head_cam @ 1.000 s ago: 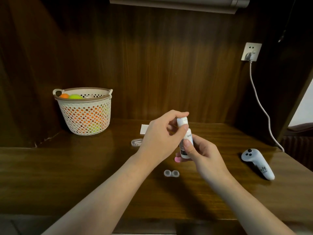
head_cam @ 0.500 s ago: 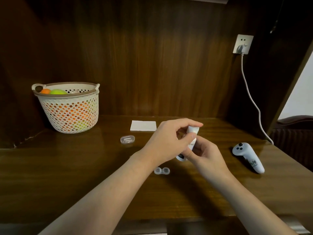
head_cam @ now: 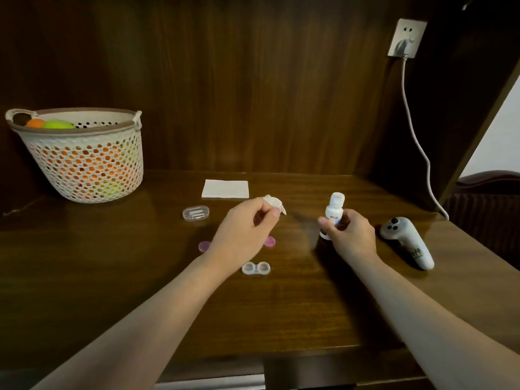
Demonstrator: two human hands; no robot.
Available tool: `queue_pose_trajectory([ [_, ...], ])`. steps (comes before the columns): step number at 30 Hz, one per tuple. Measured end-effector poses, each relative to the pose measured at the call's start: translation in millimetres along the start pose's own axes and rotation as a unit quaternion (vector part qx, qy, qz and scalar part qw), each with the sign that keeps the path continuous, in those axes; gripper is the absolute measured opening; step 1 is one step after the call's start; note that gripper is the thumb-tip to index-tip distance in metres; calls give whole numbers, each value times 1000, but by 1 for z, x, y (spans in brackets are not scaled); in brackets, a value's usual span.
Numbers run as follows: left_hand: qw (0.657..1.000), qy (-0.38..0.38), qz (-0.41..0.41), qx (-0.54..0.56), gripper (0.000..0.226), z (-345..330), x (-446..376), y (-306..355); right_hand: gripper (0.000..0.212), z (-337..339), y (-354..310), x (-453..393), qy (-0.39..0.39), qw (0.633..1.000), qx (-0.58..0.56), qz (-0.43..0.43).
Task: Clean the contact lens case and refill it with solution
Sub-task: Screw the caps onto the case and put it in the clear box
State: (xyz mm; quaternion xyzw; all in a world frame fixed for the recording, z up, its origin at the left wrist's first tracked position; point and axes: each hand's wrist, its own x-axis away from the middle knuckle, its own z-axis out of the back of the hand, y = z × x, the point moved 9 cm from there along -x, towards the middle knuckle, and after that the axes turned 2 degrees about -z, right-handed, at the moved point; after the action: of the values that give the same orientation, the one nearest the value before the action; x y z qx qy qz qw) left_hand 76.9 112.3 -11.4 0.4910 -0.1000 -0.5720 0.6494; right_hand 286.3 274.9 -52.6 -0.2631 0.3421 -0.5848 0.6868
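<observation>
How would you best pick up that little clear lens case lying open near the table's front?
Probably from above, pinching the narrow bridge between the two cups of the lens case. It lies flat, cups up and uncapped, so gripping its waist keeps fingers out of the wells.

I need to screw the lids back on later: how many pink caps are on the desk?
2. One pink cap lies left of the left wrist; the other pink cap peeks out right of it, partly hidden. Both sit behind the open lens case.
</observation>
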Motion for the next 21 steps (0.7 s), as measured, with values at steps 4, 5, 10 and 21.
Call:
queue_pose_trajectory([
  [4, 1000, -3, 29, 3, 18, -3, 4, -12, 72, -3, 2, 0, 1, 1000, 11, -5],
  [5, 999, -5, 32, 7, 17, -3, 6, -14, 77, -3, 3, 1, -1, 1000, 5, -10],
  [10, 999, -4, 34, 13, 15, 4, 12, -20, 76, 26, -4, 29, 130, 990, -60, 21],
  [21, 998, -16, 59, 17, 7, 17, 40, -48, 48, -87, -66, 57, -198, 949, 123, 212],
])
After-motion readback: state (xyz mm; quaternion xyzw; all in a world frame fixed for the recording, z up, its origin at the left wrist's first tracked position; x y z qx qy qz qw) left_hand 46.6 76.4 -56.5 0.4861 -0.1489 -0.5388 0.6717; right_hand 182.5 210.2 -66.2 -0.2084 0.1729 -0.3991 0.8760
